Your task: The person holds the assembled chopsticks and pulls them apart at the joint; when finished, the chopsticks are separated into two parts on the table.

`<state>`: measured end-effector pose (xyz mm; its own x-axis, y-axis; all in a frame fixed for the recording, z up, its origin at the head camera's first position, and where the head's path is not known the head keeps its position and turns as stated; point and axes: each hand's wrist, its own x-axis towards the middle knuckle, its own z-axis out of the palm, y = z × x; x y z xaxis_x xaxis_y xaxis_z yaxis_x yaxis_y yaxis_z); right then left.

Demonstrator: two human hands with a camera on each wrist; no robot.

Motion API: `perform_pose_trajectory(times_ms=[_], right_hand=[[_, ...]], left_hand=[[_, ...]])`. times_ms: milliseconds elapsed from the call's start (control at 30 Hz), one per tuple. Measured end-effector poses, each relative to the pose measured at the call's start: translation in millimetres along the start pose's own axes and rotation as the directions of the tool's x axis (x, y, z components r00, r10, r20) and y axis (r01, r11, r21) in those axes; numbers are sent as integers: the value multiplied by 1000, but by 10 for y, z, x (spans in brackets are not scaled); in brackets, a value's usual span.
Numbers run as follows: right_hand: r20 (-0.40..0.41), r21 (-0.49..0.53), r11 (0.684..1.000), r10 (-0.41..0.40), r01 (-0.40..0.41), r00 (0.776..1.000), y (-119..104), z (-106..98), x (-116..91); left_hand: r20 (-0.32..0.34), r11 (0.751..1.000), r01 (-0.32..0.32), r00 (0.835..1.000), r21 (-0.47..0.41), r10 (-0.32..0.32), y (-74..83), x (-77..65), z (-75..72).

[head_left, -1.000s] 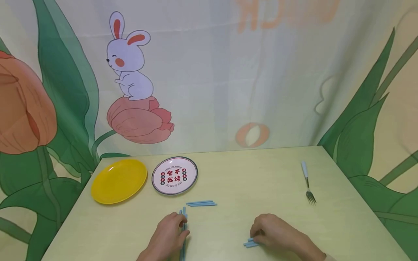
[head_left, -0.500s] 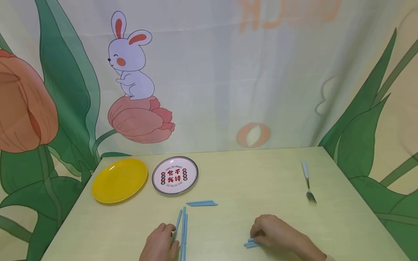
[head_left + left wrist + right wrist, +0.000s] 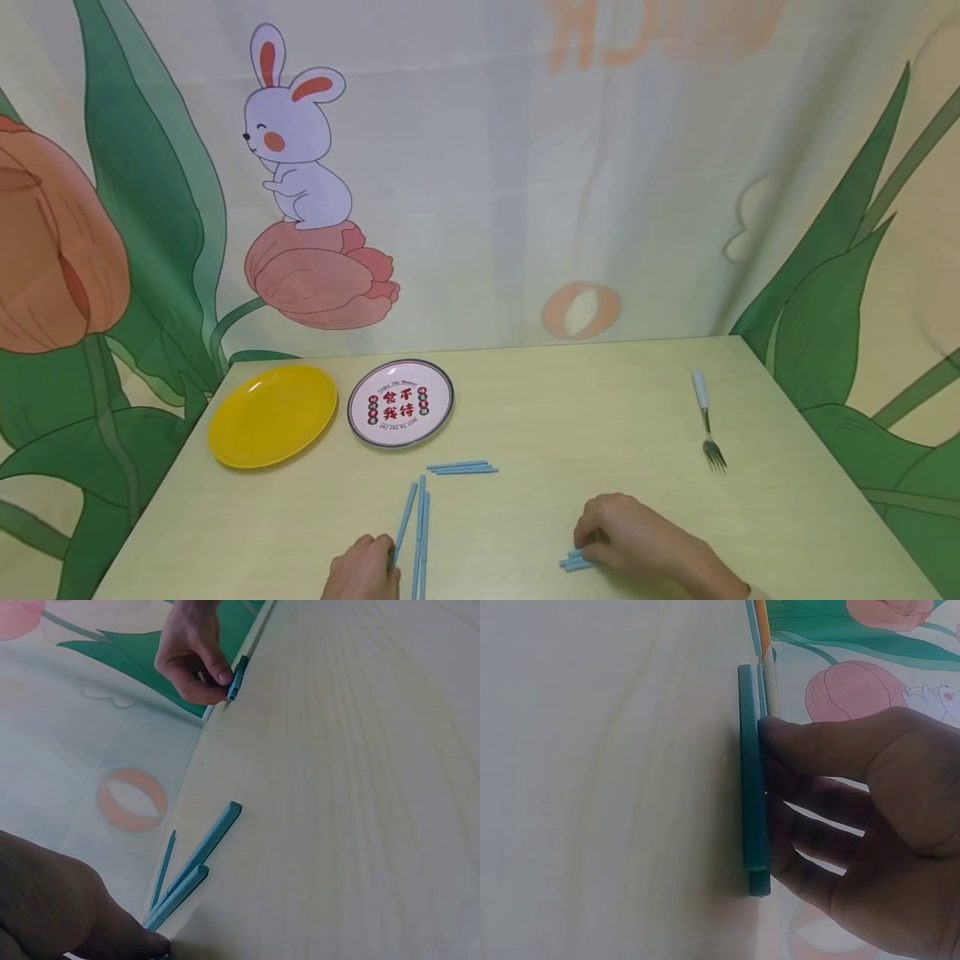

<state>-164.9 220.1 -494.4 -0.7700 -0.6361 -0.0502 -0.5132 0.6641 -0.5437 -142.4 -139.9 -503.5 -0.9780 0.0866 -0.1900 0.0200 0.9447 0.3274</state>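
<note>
In the head view my left hand (image 3: 363, 570) is at the bottom edge, thumb and fingers pinching the near end of a slanted light-blue stick (image 3: 404, 518). Beside it, two blue sticks (image 3: 422, 533) lie lengthwise, almost parallel. The left wrist view shows the thumb down by the blue sticks (image 3: 204, 847). Farther right, my right hand (image 3: 628, 533) holds a small bundle of blue sticks (image 3: 576, 561) low at the tabletop; its palm hides their other ends. From the right wrist, thumb and curled fingers grip along the side of these sticks (image 3: 752, 772).
Several more blue sticks (image 3: 462, 468) lie crosswise beyond the left hand. A yellow plate (image 3: 273, 417) and a white plate with red characters (image 3: 401, 429) stand at the back left. A fork with a pale handle (image 3: 704, 417) lies at the right. A printed curtain (image 3: 465, 208) hangs behind the table.
My left hand has separated one stick from the pair, leaning it leftward, and has slid back toward the near edge along it. The right hand has stayed in place with its sticks.
</note>
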Motion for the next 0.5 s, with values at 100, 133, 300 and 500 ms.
perform_pose_trajectory(times_ms=[100, 133, 300, 500], right_hand=[[1, -1, 1000, -7, 7, 1000, -1, -5, 5], [3, -1, 1000, -6, 6, 1000, -1, -7, 8], [15, 8, 1000, -4, 4, 1000, 1, -4, 11], [14, 11, 1000, -20, 20, 1000, 8, 1, 10]], left_hand=[[0, 1000, -2, 1000, -5, 2, -1, 10, -7], [0, 1000, -1, 1000, -10, 1, -3, 12, -9], [-6, 999, 13, 1000, -35, -13, -21, 7, -17], [-67, 998, -4, 998, -55, 0, -45, -8, -55]])
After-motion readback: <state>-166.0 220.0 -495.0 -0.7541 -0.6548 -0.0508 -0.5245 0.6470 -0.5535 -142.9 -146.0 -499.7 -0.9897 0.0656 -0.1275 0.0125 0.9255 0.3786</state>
